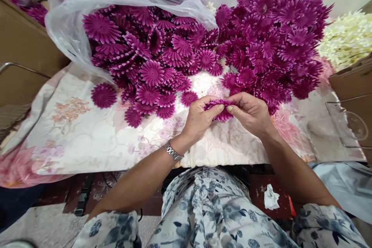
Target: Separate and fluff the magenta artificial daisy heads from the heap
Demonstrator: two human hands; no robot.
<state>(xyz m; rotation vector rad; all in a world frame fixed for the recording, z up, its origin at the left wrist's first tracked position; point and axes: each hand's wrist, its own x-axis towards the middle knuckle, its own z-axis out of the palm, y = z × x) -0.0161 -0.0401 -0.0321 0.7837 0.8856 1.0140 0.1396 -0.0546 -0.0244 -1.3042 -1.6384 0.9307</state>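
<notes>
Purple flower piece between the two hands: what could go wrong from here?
The purple flower piece might crease or tear, as the left hand and right hand both pinch it.
A loose flower lies just beyond the left hand, which could knock it.
The heap at the plastic bag's open mouth might slide further onto the cloth.

No text, label, brand, number or sign can be read in this view. The left-hand cardboard box (26, 40), the right-hand cardboard box (353, 85), the translucent plastic bag (71, 19) and the metal wristband (173, 150) all show 0 legible letters or digits.
</notes>
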